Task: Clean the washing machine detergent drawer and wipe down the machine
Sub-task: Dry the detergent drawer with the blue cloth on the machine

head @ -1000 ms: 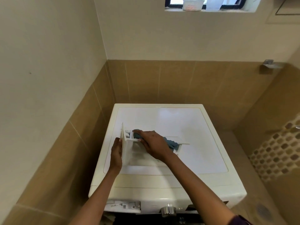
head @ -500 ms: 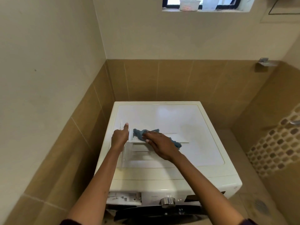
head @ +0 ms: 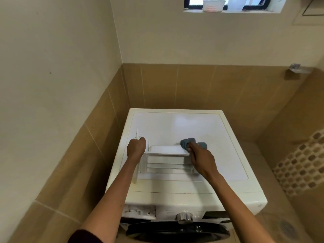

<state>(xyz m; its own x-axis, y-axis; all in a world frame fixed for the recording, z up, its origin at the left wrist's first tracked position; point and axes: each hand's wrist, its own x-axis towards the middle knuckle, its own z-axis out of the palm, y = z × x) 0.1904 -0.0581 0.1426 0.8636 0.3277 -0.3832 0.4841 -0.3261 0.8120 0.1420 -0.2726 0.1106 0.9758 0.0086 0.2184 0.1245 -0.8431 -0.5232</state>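
Note:
The white detergent drawer (head: 165, 159) lies on top of the white washing machine (head: 201, 130), its front panel at the left. My left hand (head: 135, 149) grips that front panel's upper end. My right hand (head: 201, 160) holds a blue-grey cloth (head: 186, 142) pressed on the drawer's far right corner. The empty drawer slot (head: 140, 211) shows on the machine's front, left of the silver dial (head: 184, 218).
The machine stands in a corner between tiled walls; the left wall (head: 70, 155) is close to my left arm. A floor drain (head: 287, 228) lies at the lower right. A white tub (head: 213, 5) sits on the high window sill.
My right hand has slid the cloth from the drawer's left end to its right end. My left hand has closed on the top of the front panel.

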